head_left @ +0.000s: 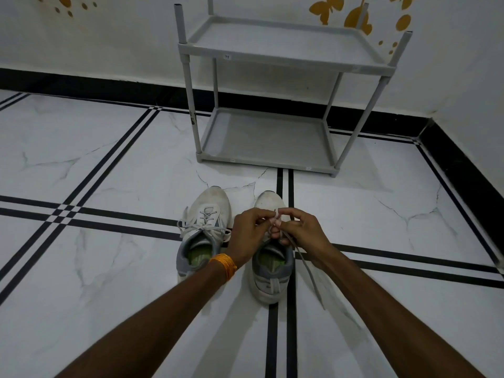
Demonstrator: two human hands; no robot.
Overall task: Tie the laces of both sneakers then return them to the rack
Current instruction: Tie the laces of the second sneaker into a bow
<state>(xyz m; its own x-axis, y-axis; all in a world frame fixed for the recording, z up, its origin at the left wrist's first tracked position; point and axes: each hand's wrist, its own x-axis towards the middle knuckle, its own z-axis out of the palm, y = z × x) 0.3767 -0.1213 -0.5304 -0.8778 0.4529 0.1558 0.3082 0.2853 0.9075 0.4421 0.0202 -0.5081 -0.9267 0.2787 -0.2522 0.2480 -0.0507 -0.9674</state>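
Two white and grey sneakers stand side by side on the floor, toes pointing toward the rack. The left sneaker [205, 230] has its laces in a bow. Over the right sneaker [270, 271] both hands work its laces. My left hand [249, 236] pinches a lace loop at the shoe's tongue. My right hand [297, 233] grips the other lace, whose loose end [311, 274] trails down to the floor on the right. The grey two-shelf rack [272, 140] stands just beyond the shoes, both shelves bare.
A white wall with a black skirting [81, 83] runs behind the rack, and a second wall closes the right side. The white marble floor [109, 173] with black stripe lines spreads to the left and front.
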